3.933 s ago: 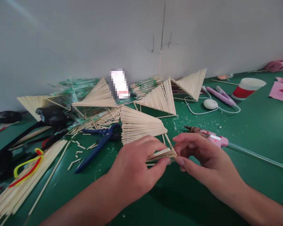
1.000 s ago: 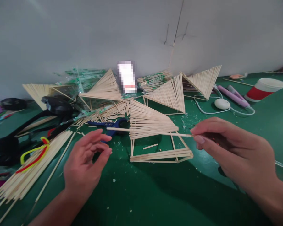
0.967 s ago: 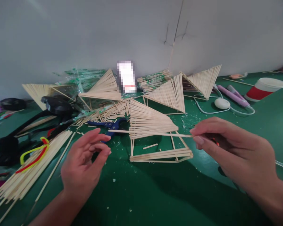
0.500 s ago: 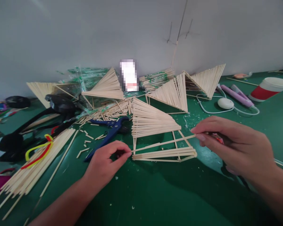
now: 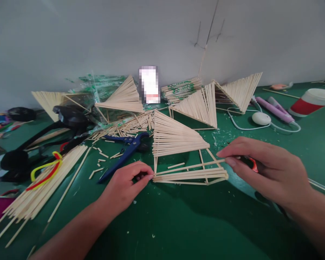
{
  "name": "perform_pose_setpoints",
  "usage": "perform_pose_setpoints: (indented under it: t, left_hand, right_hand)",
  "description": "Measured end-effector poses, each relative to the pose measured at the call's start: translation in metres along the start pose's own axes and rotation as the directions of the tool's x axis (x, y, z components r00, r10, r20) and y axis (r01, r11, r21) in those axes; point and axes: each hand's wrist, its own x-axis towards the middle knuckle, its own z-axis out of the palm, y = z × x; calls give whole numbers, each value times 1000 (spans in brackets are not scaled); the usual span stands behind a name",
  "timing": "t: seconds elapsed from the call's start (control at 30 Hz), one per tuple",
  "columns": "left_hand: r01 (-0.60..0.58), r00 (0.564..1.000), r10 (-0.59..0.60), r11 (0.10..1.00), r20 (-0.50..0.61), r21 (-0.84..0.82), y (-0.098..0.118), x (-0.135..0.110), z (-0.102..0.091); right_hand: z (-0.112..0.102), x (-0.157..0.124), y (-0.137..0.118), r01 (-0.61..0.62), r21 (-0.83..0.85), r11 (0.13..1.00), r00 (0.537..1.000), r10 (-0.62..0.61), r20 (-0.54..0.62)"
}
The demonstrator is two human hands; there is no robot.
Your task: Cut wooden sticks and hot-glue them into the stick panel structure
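Note:
A half-built frame of thin wooden sticks (image 5: pixel 178 144) lies on the green table (image 5: pixel 178 224), with a fan of sticks on top and a flatter row at its near edge. One long stick (image 5: pixel 189 167) lies across that near row. My left hand (image 5: pixel 124 184) pinches its left end at the frame's near left corner. My right hand (image 5: pixel 262 169) pinches its right end at the right corner, and something red shows under its fingers.
Blue cutters (image 5: pixel 124 150) lie left of the frame. A bundle of long sticks (image 5: pixel 40 191) with red and yellow pipe cleaners (image 5: pixel 47 169) lies at the left. Finished stick fans (image 5: pixel 200 104) stand by the wall. A white mouse (image 5: pixel 261 118), purple tool (image 5: pixel 271 109) and red cup (image 5: pixel 308 103) sit right.
My right hand brought the long stick down from above the frame onto its near row. My left hand moved right from an open pose and pinched the stick's left end.

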Motion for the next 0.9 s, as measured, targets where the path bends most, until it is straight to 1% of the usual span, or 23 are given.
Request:
perform_pose_setpoints:
  t: [0.13, 0.33, 0.47, 0.67, 0.8, 0.9]
  left_hand:
    - [-9, 1000, 9, 1000, 3, 4, 0, 0, 0]
    - [-29, 1000, 29, 1000, 8, 10, -1, 0, 0]
    - [-57, 998, 57, 998, -4, 32, -3, -1, 0]
    - [-69, 998, 69, 997, -10, 32, -5, 0, 2]
    - [-64, 998, 64, 998, -1, 29, -5, 1, 1]
    - [-61, 998, 61, 998, 2, 25, -6, 1, 1]
  right_hand:
    - [-1, 0, 1, 43, 11, 999, 999, -43, 34]
    - [-3, 3, 1, 108, -40, 993, 993, -106, 51]
    - [-5, 2, 1, 143, -76, 987, 986, -136, 93]
    - [-6, -3, 5, 126, -192, 973, 988, -106, 110]
    - [-7, -7, 5, 184, -340, 922, 981, -152, 119]
    - [-8, -8, 6, 214, -389, 896, 975, -173, 138]
